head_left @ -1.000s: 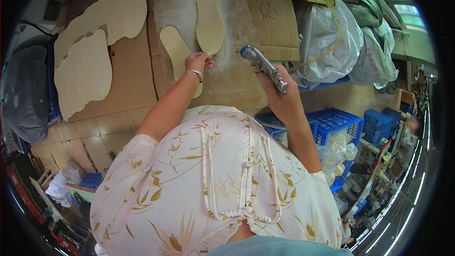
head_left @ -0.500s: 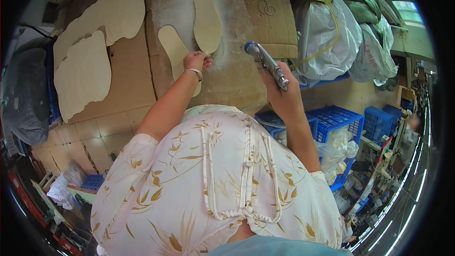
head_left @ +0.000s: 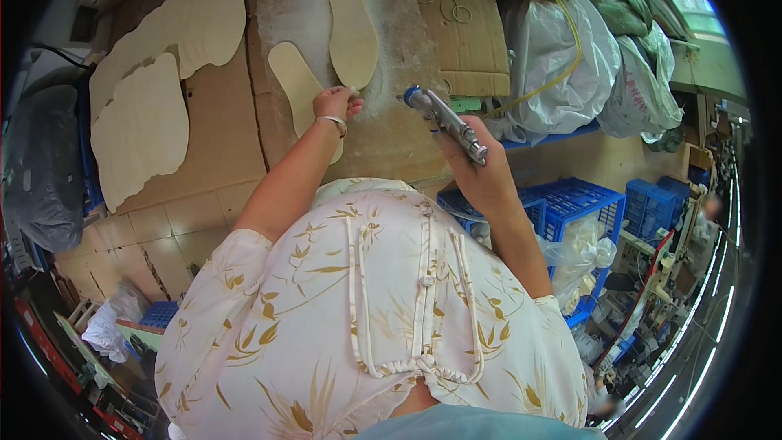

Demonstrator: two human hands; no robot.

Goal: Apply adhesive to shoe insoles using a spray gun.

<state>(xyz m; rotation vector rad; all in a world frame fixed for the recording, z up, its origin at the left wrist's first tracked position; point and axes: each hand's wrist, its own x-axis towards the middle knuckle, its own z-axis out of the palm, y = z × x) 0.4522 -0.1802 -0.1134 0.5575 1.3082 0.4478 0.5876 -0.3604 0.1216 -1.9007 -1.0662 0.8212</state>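
Observation:
At the heel end of a cream, sole-shaped insole (head_left: 353, 28), my left hand (head_left: 336, 103) is closed, thumb and finger pinched at its edge. That insole lies flat on a whitish, dusted board (head_left: 395, 41). A second insole (head_left: 295, 77) slants beside it on the left, its lower part partly behind my left hand and wrist. My right hand (head_left: 482, 165) is wrapped round a metal spray gun (head_left: 448, 125) with a blue front end. The gun's nose points up and left toward the board, apart from the insoles.
Fanned-out cream insoles (head_left: 142, 134) lie on brown cardboard (head_left: 220, 126) at the left. Several thin rings (head_left: 461, 14) rest at the upper right. A yellow hose (head_left: 558, 73) runs past white plastic bags (head_left: 562, 57). Blue crates (head_left: 574, 204) stand to my right.
My right hand has brought the spray gun left and slightly down, nearer the board. The left hand stays at the insole's heel.

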